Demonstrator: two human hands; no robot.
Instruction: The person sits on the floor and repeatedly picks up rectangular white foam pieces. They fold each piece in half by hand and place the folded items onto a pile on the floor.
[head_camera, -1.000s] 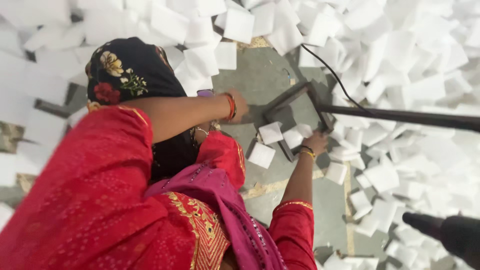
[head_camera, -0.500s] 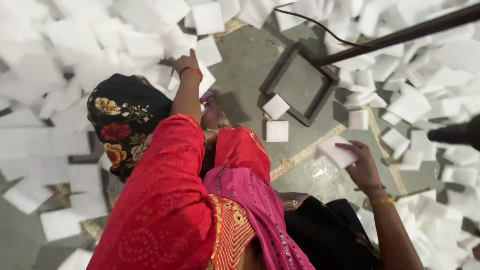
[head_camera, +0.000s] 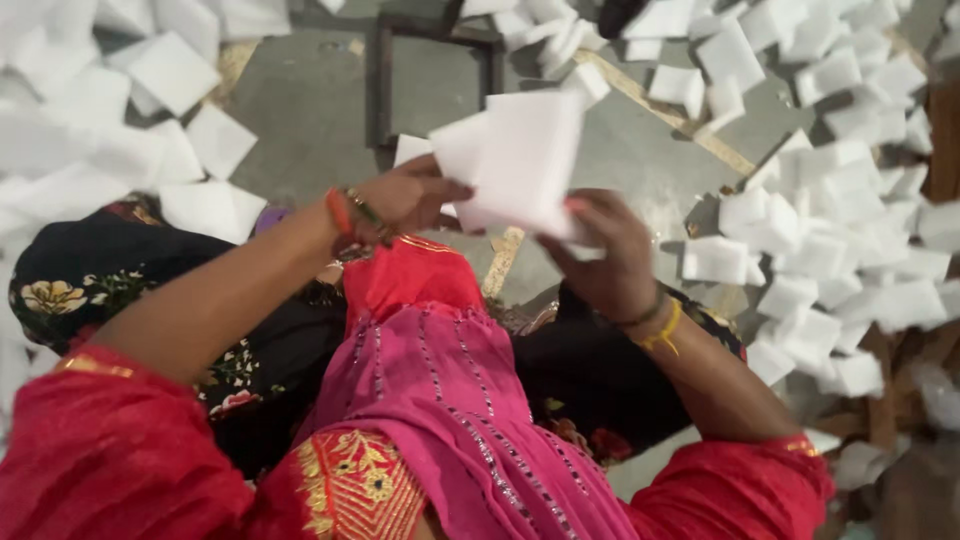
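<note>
You are holding a stack of white foam pieces (head_camera: 520, 160) up in front of you, above your lap, its broad faces tilted and its long axis running roughly from lower right to upper left. Your left hand (head_camera: 405, 200) is pinching the stack's left edge, fingers closed on it; your right hand (head_camera: 600, 255) is gripping its lower right corner from beneath. The pieces are looking plain, flat and blurred. More white foam pieces (head_camera: 800, 230) are lying scattered over the grey floor (head_camera: 300, 100).
</note>
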